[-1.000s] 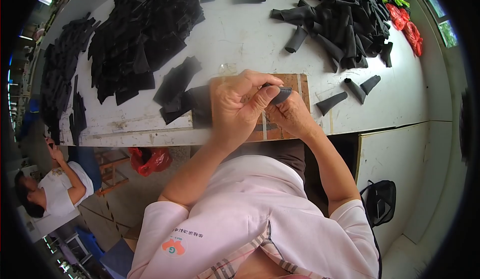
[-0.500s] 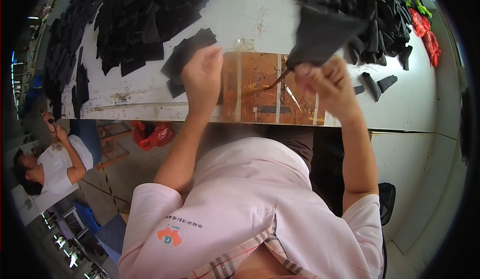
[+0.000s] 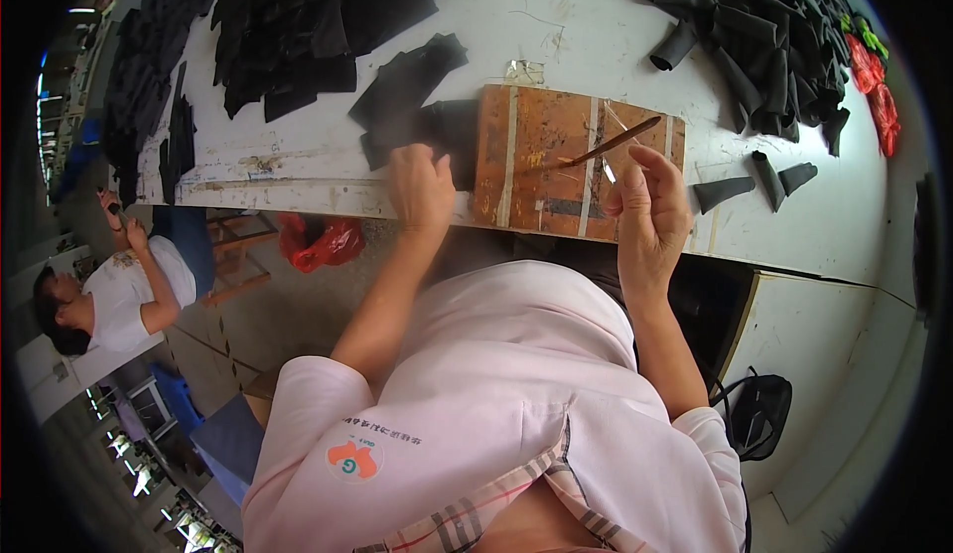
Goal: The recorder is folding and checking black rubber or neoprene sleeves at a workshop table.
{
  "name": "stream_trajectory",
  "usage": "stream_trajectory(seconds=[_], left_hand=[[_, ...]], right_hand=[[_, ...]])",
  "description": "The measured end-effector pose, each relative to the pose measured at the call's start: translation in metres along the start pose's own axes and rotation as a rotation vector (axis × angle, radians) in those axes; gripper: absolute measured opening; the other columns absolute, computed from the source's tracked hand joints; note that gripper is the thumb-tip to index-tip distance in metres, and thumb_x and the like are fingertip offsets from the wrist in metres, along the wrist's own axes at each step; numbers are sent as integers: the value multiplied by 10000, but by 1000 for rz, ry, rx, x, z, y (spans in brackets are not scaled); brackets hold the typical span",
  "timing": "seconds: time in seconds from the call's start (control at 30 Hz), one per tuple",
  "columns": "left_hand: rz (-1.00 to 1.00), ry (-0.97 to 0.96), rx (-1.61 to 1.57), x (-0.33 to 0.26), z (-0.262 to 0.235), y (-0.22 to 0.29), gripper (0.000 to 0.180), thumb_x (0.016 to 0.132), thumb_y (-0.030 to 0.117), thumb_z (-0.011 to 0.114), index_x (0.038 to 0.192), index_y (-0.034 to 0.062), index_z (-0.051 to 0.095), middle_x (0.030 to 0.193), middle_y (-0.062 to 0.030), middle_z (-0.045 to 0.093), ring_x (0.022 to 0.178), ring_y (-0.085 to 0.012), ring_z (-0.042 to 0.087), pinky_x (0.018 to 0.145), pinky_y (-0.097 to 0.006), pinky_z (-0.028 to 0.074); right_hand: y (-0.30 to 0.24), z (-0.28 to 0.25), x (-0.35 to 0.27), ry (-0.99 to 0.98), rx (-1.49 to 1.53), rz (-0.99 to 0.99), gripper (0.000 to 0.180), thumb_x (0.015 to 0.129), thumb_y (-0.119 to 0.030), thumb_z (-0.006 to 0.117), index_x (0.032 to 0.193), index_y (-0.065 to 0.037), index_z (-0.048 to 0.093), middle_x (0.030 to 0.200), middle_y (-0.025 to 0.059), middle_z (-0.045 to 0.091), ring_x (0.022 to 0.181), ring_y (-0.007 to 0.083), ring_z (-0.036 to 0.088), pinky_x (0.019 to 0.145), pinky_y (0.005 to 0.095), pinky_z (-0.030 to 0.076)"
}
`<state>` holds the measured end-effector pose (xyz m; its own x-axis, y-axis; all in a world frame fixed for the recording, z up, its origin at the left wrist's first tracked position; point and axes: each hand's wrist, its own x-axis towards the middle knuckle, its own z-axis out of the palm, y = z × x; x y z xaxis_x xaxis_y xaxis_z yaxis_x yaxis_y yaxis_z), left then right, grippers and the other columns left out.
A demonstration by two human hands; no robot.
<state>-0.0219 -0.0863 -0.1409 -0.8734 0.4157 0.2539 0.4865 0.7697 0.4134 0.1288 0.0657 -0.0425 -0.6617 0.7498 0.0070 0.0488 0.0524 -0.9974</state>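
Note:
My right hand [image 3: 652, 210] is over the right side of a stained brown board [image 3: 496, 201], its fingers curled at a thin, tapered brown stick [image 3: 615, 142]. The stick slants across the board, its lower end pointing left. My left hand [image 3: 421, 193] is at the table's front edge, just left of the board. Its fingertips are against flat black fabric pieces [image 3: 459, 126], and blur hides whether they grip one. Another black fabric piece [image 3: 409, 78] lies just beyond.
Overlapping flat black pieces [image 3: 288, 42] cover the far left of the white table [image 3: 566, 17]. Rolled black fabric tubes [image 3: 769, 52] are heaped at the far right, beside red plastic bags [image 3: 874, 91]. Several tubes [image 3: 723, 193] lie nearer. A seated person [image 3: 139, 280] is at left.
The black fabric piece has left my right hand, which has come down nearer the board with the stick. My left hand has lowered toward the table's edge. The view has shifted slightly.

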Motion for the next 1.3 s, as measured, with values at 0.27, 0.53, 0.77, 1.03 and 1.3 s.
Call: stream_trajectory(seconds=[0.27,0.53,0.77,1.03,1.3], left_hand=[[9,-131,-172,0,-3,-4,135,714,83,646,727,1,540,770,-114,537,715,-249,527,652,-342,420],[-218,-211,-1053,-45,-52,68,114,783,52,611,782,1,510,790,-39,545,627,-75,478,574,-207,411],[-41,-195,-1017,-50,-46,86,130,776,41,616,826,7,500,822,-63,542,649,-114,521,588,-224,439],[-250,-727,-1259,24,-96,84,277,888,213,459,1043,-11,507,869,-67,587,770,-103,540,693,-232,425],[21,-992,-985,46,-102,87,115,795,77,572,834,-31,564,698,-24,562,614,-75,503,567,-208,423]], right_hand=[[23,13,-19,-260,-229,51,187,856,-152,539,812,29,545,561,78,527,515,129,509,495,254,410],[0,19,-2,-198,269,240,238,798,-199,629,828,31,578,650,18,561,582,108,529,526,233,447],[9,4,4,-214,136,35,86,754,-57,649,749,15,601,619,8,580,566,44,474,514,203,394],[-11,-16,12,-440,-264,-138,96,744,-36,632,727,14,552,557,30,455,522,97,409,487,236,348],[-24,-21,21,-707,-410,-281,101,700,-16,636,759,16,560,633,90,491,572,228,484,528,305,396]])
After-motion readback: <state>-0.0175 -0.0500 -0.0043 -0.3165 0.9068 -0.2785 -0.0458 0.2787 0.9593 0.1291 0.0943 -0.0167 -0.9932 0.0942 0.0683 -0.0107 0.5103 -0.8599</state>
